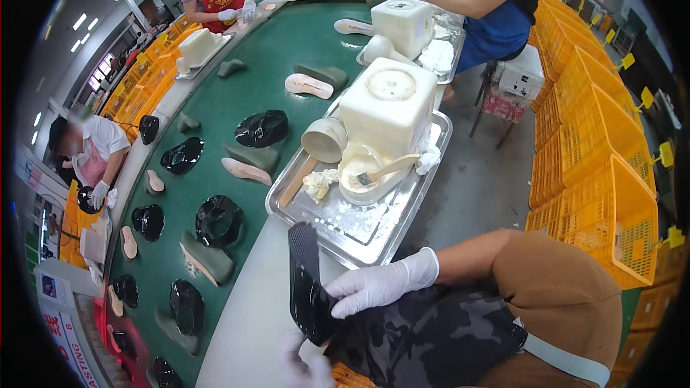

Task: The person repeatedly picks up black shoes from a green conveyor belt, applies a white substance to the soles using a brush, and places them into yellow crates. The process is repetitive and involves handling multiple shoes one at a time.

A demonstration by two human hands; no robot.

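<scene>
A glossy black shoe upper (310, 298) stands on end in front of me, its dark textured end pointing up. My right hand (377, 289), in a white glove, is closed on its right side, thumb and fingers against the upper. Below it, my left hand (305, 363), also gloved, is close to the lower end; it is blurred, and I cannot tell whether it touches. Just beyond lies a metal tray (345, 233) with a brush (388, 169) resting in an open container of cream-coloured paste (359, 169).
The tray also bears a white square canister (392, 104) and a cup (325, 140). Left of it, a green conveyor belt (287, 39) carries black uppers (219, 220) and green shoe lasts (212, 259). Orange crates (604, 208) line the right. Several co-workers stand or sit around the belt.
</scene>
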